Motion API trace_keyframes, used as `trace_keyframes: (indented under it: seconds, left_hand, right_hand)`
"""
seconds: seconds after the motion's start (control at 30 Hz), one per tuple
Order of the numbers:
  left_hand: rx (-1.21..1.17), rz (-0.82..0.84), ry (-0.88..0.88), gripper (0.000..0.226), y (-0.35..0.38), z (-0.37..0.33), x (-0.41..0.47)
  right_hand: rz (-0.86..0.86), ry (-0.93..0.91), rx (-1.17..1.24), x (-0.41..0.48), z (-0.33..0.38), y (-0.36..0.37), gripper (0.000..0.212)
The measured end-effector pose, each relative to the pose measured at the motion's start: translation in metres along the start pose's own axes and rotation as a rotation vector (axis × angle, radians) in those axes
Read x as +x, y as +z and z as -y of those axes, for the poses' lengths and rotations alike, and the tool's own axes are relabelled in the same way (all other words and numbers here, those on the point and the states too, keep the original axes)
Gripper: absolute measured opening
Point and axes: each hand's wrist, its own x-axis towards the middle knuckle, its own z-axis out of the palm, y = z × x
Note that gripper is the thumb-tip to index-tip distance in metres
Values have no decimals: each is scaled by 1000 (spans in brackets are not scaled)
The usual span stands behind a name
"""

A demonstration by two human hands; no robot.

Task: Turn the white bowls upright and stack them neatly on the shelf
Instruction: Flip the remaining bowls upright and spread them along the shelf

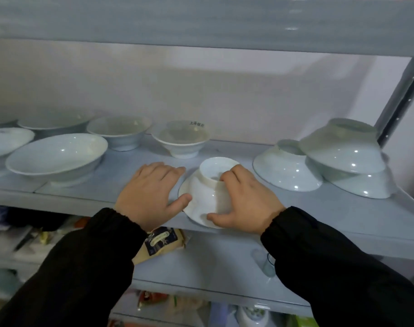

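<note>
Sitting upside down at the front edge of the grey shelf (342,215): 1 white bowl (204,197), foot ring up, rim overhanging the shelf lip slightly. Right hand (246,199) is on it, fingers curled over the foot ring, thumb pressed low against the near side wall. That hand is gripping the bowl. Left hand (151,192) lies flat on the shelf just left of it, fingers spread and extended, thumb tip touching or almost touching the bowl's left rim; cannot tell which. Nothing held in the left hand. Both arms in black sleeves (342,267).

To the right: 3 more inverted bowls. Flat inverted bowl (283,171) sits just beside the held one. Behind it, a tilted inverted bowl (342,149) leans on top of another inverted bowl (366,185) near the shelf upright (399,100).

Behind the hands, near the back wall: small upright bowl (180,139) with dark characters printed on its inner rim; too blurred to read. Left of that, upright bowl (119,131). Further left, a wide shallow bowl (57,156), upright and tilted toward the camera, with more upright dishes (8,140) behind and beside it.

Lower shelf: packaged goods (161,241), blurred.
</note>
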Motion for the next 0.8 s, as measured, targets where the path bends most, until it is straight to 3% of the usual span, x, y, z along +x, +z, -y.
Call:
trace_keyframes:
  seconds: [0.17, 0.3, 0.6, 0.8]
  left_hand:
    - [23, -40, -73, 71, -12, -10, -34]
    - [42, -30, -100, 69, -22, -7, -54]
    - [64, -59, -103, 71, -55, 45, -72]
    - [91, -87, -115, 71, -75, 102, -83]
  right_hand:
    - [2, -170, -149, -17, 5, 11, 116]
    - [50, -231, -177, -16, 16, 9, 104]
    - [132, -130, -59, 20, 69, 8, 97]
    - [-63, 96, 388, 65, 93, -5, 80]
